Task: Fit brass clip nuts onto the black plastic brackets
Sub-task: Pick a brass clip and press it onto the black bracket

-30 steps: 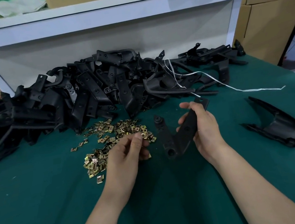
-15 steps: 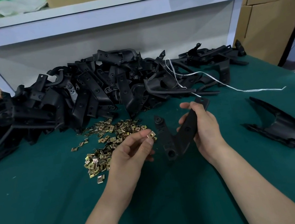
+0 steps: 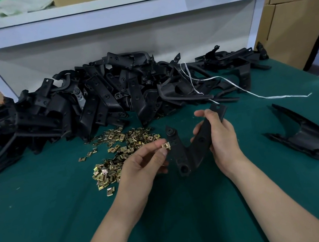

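Green cloth [image 3: 46,229] covers the bench, with a heap of black plastic brackets [image 3: 90,101] along its far side and a scatter of loose clip nuts [image 3: 117,147] nearer. The right hand [image 3: 220,137] grips the right arm of a V-shaped bracket [image 3: 191,151], fingers curled round it. Its free left arm runs near to far. The left hand [image 3: 140,164] pinches one brass clip nut [image 3: 165,145] right at that arm's left edge, so the fit probably needs only a short push rightward.
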### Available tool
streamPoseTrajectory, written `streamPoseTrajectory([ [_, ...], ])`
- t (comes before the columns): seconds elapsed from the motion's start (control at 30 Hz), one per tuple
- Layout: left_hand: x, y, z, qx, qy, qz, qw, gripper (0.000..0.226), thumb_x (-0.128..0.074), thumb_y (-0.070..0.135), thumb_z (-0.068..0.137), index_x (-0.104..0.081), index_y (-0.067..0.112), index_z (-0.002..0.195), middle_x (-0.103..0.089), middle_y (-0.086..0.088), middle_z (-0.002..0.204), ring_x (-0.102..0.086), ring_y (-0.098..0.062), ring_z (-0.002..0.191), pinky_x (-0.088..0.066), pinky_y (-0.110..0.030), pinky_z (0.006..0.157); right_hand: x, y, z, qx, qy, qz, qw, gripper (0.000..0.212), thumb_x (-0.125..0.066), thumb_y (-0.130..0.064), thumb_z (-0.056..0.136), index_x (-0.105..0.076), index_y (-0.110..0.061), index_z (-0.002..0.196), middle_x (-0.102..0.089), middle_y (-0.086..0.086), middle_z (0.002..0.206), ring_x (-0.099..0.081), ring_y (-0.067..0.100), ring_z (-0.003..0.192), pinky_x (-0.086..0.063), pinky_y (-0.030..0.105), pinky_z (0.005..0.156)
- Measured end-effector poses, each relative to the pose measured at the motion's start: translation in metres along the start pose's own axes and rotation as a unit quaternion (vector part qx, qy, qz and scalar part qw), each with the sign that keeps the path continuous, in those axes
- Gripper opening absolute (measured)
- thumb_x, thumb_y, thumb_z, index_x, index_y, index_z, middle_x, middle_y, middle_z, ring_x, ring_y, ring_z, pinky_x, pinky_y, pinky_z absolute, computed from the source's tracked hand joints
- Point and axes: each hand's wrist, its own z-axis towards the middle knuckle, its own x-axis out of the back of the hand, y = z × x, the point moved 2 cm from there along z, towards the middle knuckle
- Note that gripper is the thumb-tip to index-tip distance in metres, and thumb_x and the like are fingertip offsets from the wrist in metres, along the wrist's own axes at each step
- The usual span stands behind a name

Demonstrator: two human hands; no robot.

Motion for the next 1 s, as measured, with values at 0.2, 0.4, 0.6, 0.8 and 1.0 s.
streamPoseTrajectory([
  [0.2,0.002,0.001,0.000,0.015,-0.015,-0.028,0.999,0.038,-0.083,0.040,0.074,-0.077,0.027,0.109,-0.071,0.000,0.086,-0.065,-0.010,0.079,-0.056,-0.024,0.075,-0.001,0.002,0.000,0.023,0.008,0.006,1.000,0.025,-0.052,-0.038,0.102,-0.069,-0.020,0.095,-0.063,0.003,0.063,-0.064,0.020,0.055,-0.051,0.027,0.051],
  [0.4,0.002,0.000,0.003,0.039,-0.013,-0.059,0.997,0.038,-0.078,0.033,0.070,-0.078,0.022,0.107,-0.068,-0.002,0.082,-0.062,-0.009,0.075,-0.056,-0.029,0.079,-0.009,0.006,-0.002,0.032,0.012,0.079,0.996,0.022,-0.055,-0.031,0.103,-0.068,-0.016,0.093,-0.060,0.001,0.064,-0.069,0.021,0.066,-0.057,0.030,0.063],
  [0.6,0.005,0.001,0.003,0.063,-0.033,-0.076,0.995,0.035,-0.075,0.022,0.075,-0.077,0.015,0.109,-0.065,-0.003,0.083,-0.060,-0.009,0.072,-0.057,-0.025,0.075,-0.013,0.008,-0.005,0.052,0.011,0.080,0.995,0.024,-0.053,-0.032,0.104,-0.065,-0.014,0.094,-0.057,0.001,0.064,-0.059,0.018,0.056,-0.056,0.033,0.061],
  [0.8,0.006,0.002,0.004,0.082,-0.034,-0.089,0.992,0.037,-0.074,0.017,0.079,-0.075,0.009,0.115,-0.063,-0.006,0.085,-0.059,-0.009,0.071,-0.057,-0.026,0.077,-0.012,0.008,-0.004,0.059,0.015,0.066,0.996,0.025,-0.053,-0.033,0.104,-0.064,-0.015,0.093,-0.058,0.001,0.064,-0.060,0.018,0.056,-0.056,0.034,0.061],
  [1.0,-0.006,0.003,-0.004,0.102,-0.034,-0.163,0.981,0.015,-0.069,0.017,0.086,-0.079,0.013,0.097,-0.073,-0.009,0.098,-0.067,-0.021,0.091,-0.054,-0.038,0.094,-0.020,0.001,-0.013,0.113,0.012,0.027,0.993,0.025,-0.050,-0.033,0.105,-0.064,-0.014,0.096,-0.059,-0.001,0.063,-0.063,0.020,0.056,-0.056,0.031,0.060],
])
